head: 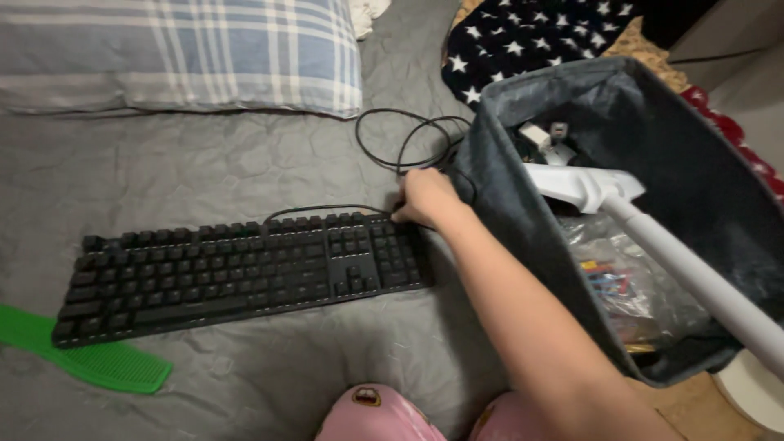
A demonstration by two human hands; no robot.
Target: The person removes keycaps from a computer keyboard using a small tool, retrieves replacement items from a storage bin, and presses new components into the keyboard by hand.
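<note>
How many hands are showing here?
1: a bare hand touching the far right corner of the black keyboard on the grey bedsheet. The other hand is out of view.

Home bedroom: plaid pillow [188, 53], grey bedsheet [245, 163].

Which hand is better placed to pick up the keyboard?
Right hand, probably, assuming this arm from the lower right is the right one: it already rests on the black keyboard's far right corner, beside the cable. No other hand is in view.
</note>
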